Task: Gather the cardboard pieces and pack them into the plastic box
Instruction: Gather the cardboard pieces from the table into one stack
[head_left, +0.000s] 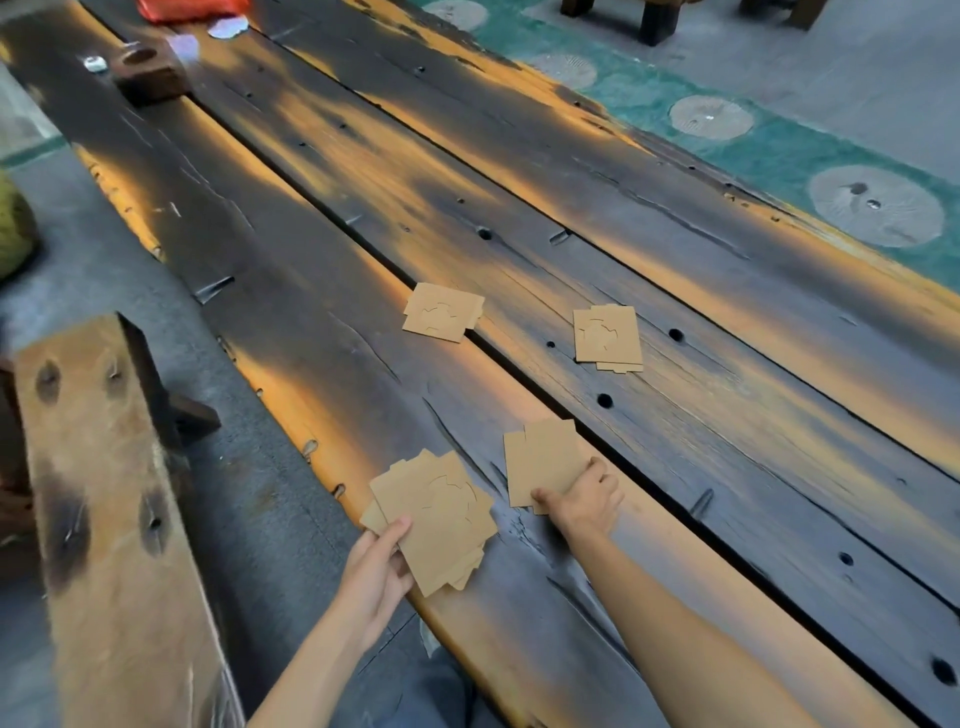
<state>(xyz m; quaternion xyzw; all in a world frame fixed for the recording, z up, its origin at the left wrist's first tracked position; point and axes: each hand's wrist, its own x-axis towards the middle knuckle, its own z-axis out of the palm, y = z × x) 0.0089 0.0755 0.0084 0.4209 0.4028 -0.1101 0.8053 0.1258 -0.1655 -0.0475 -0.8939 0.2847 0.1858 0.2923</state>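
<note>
Left hand (376, 564) gripping cardboard stack (434, 519), right hand (584, 499) pinching another

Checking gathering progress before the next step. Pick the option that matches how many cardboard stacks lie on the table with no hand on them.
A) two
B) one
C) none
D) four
A: two stacks lie untouched farther up the table, one stack straddling the gap between planks and another stack to its right, while the left hand holds a fanned stack and the right hand grips a fourth stack.
</note>
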